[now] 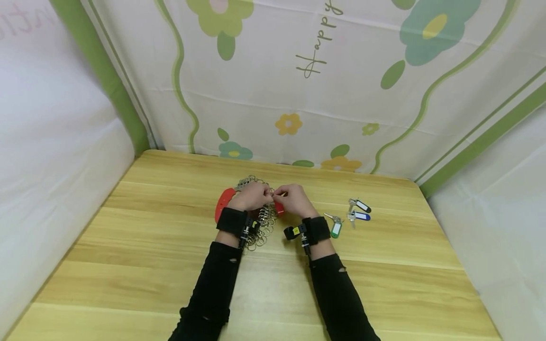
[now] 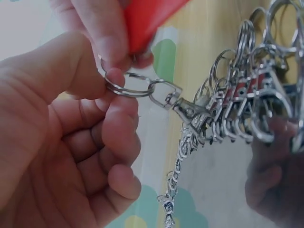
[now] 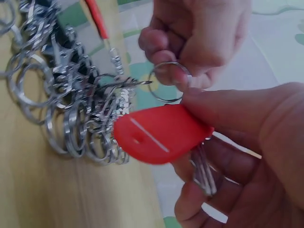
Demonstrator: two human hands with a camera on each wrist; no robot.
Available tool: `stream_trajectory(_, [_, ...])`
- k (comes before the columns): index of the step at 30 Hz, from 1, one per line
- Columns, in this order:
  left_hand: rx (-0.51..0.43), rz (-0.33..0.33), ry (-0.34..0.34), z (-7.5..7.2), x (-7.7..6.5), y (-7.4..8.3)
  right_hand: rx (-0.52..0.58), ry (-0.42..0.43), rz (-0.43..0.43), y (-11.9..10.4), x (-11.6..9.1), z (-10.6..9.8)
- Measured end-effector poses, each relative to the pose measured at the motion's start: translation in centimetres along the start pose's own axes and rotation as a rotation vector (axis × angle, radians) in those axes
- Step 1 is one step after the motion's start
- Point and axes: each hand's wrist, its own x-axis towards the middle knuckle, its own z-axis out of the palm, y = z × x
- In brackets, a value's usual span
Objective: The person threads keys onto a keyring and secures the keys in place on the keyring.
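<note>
My left hand (image 1: 251, 195) pinches a metal split ring (image 2: 127, 92) between thumb and index finger; its other fingers are curled loosely below. A swivel clasp (image 2: 170, 99) hooks through that ring and belongs to a row of metal clasps and rings (image 3: 61, 109). Facing it, my right hand (image 1: 295, 201) holds a red key tag (image 3: 164, 133) by thumb and fingers, close against the ring. A silver key (image 3: 204, 171) hangs beneath the tag, among the right fingers. Whether the tag is threaded on the ring is hidden by the fingertips.
Right of the hands lie keys with a black tag (image 1: 363, 206), a blue tag (image 1: 362, 216) and a green tag (image 1: 336, 229). A flat red piece (image 1: 223, 202) lies left of my left hand. A printed cloth (image 1: 256, 94) stands behind the wooden table (image 1: 149, 265).
</note>
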Motion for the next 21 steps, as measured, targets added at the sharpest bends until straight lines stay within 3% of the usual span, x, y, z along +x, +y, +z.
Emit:
stream_trajectory(13, [0.01,-0.001,0.018,-0.06,0.07,0.34,0.02,0.03,0.073,-0.6,-0.09,0.04])
stream_trajectory(21, [0.031,0.003,0.022,0.04,-0.05,0.41,0.056,0.032,0.054,-0.36,-0.02,0.36])
